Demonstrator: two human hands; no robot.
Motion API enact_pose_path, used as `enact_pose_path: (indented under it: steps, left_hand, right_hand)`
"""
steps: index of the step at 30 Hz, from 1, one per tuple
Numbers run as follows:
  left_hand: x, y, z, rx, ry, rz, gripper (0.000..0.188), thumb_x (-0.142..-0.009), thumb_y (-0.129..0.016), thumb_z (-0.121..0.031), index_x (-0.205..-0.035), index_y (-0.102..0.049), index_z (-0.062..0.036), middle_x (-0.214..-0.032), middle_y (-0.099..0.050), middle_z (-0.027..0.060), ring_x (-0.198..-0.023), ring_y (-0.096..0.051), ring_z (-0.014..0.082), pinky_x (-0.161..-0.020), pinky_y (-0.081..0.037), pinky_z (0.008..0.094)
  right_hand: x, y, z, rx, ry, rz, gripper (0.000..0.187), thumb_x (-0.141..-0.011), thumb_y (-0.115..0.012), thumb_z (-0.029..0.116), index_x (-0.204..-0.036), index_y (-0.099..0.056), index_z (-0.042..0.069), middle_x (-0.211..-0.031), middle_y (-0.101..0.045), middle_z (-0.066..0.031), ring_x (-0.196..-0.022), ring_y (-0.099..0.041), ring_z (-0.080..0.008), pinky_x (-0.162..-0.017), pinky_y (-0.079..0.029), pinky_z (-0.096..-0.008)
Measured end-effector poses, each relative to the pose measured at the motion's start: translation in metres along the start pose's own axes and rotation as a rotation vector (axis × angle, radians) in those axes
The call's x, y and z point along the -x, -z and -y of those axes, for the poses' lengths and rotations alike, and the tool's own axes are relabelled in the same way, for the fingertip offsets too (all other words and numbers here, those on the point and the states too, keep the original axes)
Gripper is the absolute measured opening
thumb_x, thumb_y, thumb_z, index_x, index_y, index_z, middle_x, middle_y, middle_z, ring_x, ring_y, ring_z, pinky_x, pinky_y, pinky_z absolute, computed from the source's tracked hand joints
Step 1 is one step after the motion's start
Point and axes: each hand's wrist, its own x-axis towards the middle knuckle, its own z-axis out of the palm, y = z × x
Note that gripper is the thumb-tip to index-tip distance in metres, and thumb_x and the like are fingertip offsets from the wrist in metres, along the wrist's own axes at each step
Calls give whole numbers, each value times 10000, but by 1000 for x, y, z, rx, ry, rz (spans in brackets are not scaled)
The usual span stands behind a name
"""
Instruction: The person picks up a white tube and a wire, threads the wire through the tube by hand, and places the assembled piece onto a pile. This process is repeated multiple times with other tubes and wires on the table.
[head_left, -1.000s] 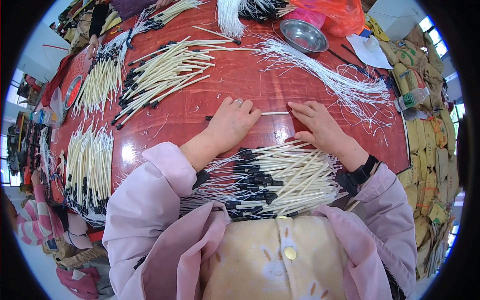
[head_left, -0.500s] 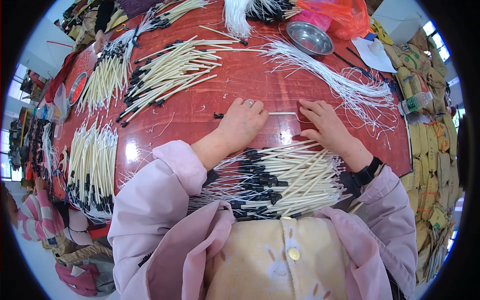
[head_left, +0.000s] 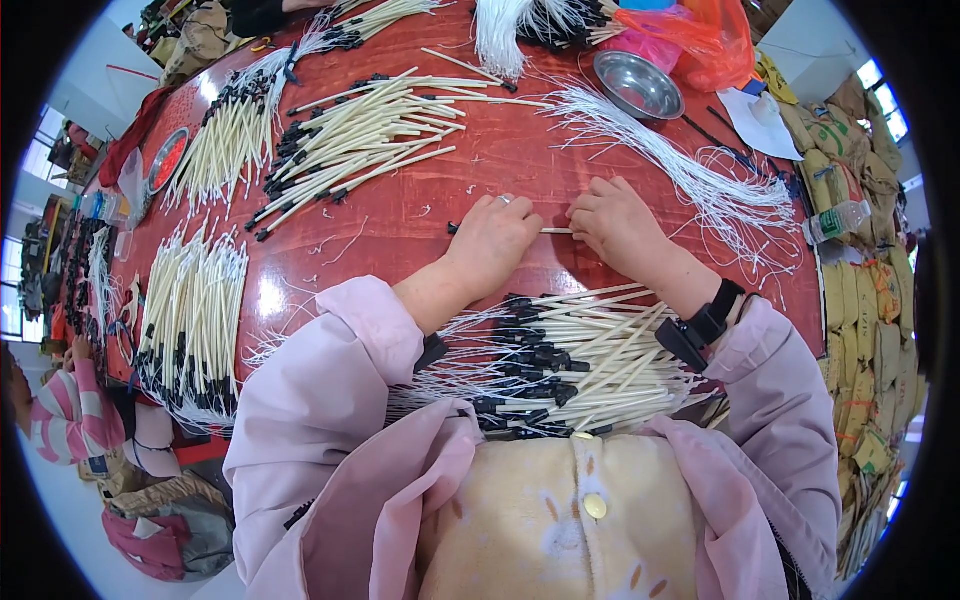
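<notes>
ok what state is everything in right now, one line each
pale stick: lying crosswise, partly covered
left grip: palm down over the stick, closure hidden
right grip: fingers bent at the stick, closure hidden
near stick pile: heaped, black parts leftward
white strings: loose, fanned out
metal bowl: upright, uncovered
red plastic bag: crumpled
pink jacket: open in front

Shiny metal bowl (head_left: 638,85) up top, right by a scrunched red-orange plastic bag (head_left: 722,50) and a pink one (head_left: 650,48). White paper (head_left: 758,128) lies to the bowl's right, then a clear bottle (head_left: 837,222) with a green label further down. Tons of tan sacks (head_left: 860,340) piled that side. Someone (head_left: 75,415) in pink-and-white stripes is way over left, pink-and-grey bundle (head_left: 150,545) below.
</notes>
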Motion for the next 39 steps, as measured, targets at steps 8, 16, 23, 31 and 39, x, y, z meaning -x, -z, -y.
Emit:
enact_pose_path:
  steps: [8, 16, 23, 31, 39]
  left_hand:
    - [30, 46, 50, 332, 301, -116, 212, -905, -691, -126, -1094, -689, -31, -1020, -658, 159, -970, -650, 326, -847, -519, 399]
    - [61, 57, 53, 525, 236, 125, 226, -856, -736, -48, -1078, -696, -31, -972, -664, 142, -835, -665, 302, -738, -532, 350]
    - [62, 55, 31, 301, 186, 84, 129, -881, -711, -52, -1005, -687, -27, -904, -653, 144, -813, -666, 272, -726, -527, 340]
    - [113, 107, 71, 397, 674, -390, 90, -990, -627, -116, -1015, -635, -29, -822, -622, 54, -734, -589, 131, -650, -482, 298]
    - [318, 190, 105, 329, 1200, -470, 184, -1025, -595, -245, -1059, -647, -72, -908, -622, -22, -774, -527, 70, -614, -376, 220]
  right_hand:
    - [-1, -3, 6, 92, 65, -21, 67, -801, -705, 127, -815, -693, 63, -906, -648, -35, -944, -585, -221, -855, -432, -375]
    - [-1, -5, 8, 106, 60, -18, 50, -785, -699, 111, -805, -689, 65, -903, -634, -48, -943, -583, -231, -854, -431, -374]
    - [-2, -9, 14, 161, 59, -38, 51, -759, -698, 103, -779, -674, 63, -869, -617, -60, -936, -581, -241, -853, -433, -379]
    - [49, 23, 2, -19, -43, -103, 86, -684, -695, 36, -745, -643, 67, -821, -603, -62, -913, -574, -255, -842, -424, -393]
    - [124, 77, 31, -215, -191, 19, 120, -699, -729, 59, -793, -655, 66, -882, -636, -66, -921, -580, -271, -861, -420, -389]
